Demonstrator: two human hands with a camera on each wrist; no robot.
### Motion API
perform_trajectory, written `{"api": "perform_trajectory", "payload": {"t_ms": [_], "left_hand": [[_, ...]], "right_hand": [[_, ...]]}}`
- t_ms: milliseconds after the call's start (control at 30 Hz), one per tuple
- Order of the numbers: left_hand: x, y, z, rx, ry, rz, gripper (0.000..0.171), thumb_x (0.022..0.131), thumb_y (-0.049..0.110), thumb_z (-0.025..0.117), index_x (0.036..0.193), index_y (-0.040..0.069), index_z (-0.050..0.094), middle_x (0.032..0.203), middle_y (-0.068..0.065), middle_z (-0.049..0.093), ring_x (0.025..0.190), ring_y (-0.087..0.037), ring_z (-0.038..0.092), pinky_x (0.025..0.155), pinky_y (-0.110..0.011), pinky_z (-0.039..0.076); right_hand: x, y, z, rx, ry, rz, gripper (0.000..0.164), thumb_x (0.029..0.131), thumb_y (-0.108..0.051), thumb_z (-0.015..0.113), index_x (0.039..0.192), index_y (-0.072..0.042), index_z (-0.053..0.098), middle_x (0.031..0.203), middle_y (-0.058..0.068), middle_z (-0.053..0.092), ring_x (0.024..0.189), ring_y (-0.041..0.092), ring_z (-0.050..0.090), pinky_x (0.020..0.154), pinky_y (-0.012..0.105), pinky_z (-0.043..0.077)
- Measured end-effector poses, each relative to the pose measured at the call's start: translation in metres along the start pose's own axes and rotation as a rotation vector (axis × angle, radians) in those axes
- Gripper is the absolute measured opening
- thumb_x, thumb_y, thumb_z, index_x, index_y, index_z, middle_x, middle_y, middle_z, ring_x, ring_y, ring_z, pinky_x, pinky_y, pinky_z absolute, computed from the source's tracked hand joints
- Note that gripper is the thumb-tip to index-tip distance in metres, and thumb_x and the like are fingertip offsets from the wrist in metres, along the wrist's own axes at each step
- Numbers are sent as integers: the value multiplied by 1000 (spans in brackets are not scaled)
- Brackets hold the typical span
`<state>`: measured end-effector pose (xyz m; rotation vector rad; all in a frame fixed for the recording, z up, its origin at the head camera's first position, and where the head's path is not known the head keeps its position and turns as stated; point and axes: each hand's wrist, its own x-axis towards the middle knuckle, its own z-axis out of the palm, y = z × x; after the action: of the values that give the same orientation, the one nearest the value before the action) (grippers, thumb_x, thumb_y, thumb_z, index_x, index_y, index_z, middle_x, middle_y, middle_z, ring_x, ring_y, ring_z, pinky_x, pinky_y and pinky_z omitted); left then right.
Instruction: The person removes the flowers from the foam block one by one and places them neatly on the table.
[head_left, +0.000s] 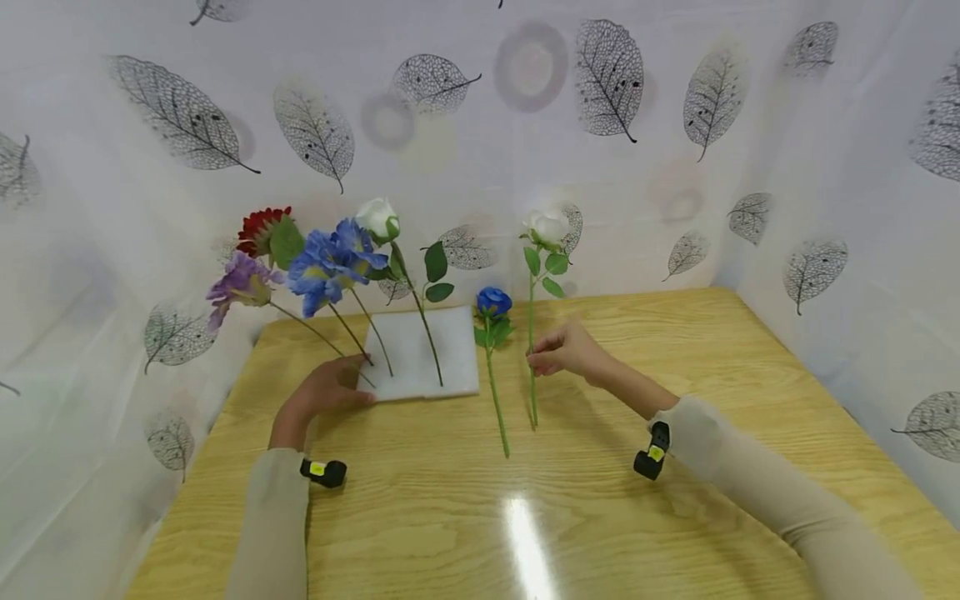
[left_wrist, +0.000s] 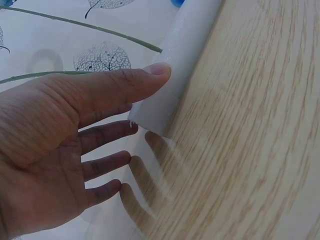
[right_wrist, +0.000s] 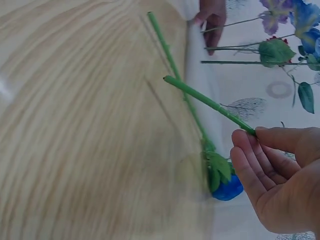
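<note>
A white foam block (head_left: pixel 459 354) lies flat on the table with several artificial flower stems standing in it. My left hand (head_left: pixel 330 387) holds its left corner, the thumb (left_wrist: pixel 156 70) on the near edge and the fingers along the side. In my right hand (head_left: pixel 572 354) a white rose (head_left: pixel 547 228) is pinched by its green stem between thumb and fingertips. It is upright over the table, and the lower stem end (right_wrist: pixel 182 86) sticks out below the fingers. Between block and right hand, a blue rose (head_left: pixel 494 302) lies on the wood.
Leaning out of the block are a red flower (head_left: pixel 261 229), a purple iris (head_left: pixel 242 287), blue irises (head_left: pixel 330 262) and another white rose (head_left: pixel 377 218). Leaf-printed white sheeting (head_left: pixel 465 150) hangs behind and beside the wooden table (head_left: pixel 420 508).
</note>
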<state>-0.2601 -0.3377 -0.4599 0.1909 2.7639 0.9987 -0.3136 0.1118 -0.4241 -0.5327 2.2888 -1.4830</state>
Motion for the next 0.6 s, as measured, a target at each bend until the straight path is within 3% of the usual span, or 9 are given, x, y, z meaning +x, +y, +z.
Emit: {"api": "perform_trajectory", "payload": {"t_ms": [400, 600], "left_hand": [[1, -2, 0, 2, 0, 3, 88, 86, 41, 82, 156, 6, 41, 159, -26, 38, 148, -50, 30, 119, -66, 28], [0, -1, 0, 3, 3, 6, 88, 86, 41, 82, 156, 6, 42, 159, -26, 39, 148, -50, 31, 119, -66, 28]], "right_hand": [[-6, 15, 7, 3, -94, 96, 23, 93, -9, 73, 106, 10, 74, 82, 3, 78, 76, 18, 75, 78, 38, 64], [-8, 16, 8, 18, -112, 131, 23, 94, -9, 73, 108, 10, 74, 86, 5, 78, 79, 22, 76, 81, 39, 64]]}}
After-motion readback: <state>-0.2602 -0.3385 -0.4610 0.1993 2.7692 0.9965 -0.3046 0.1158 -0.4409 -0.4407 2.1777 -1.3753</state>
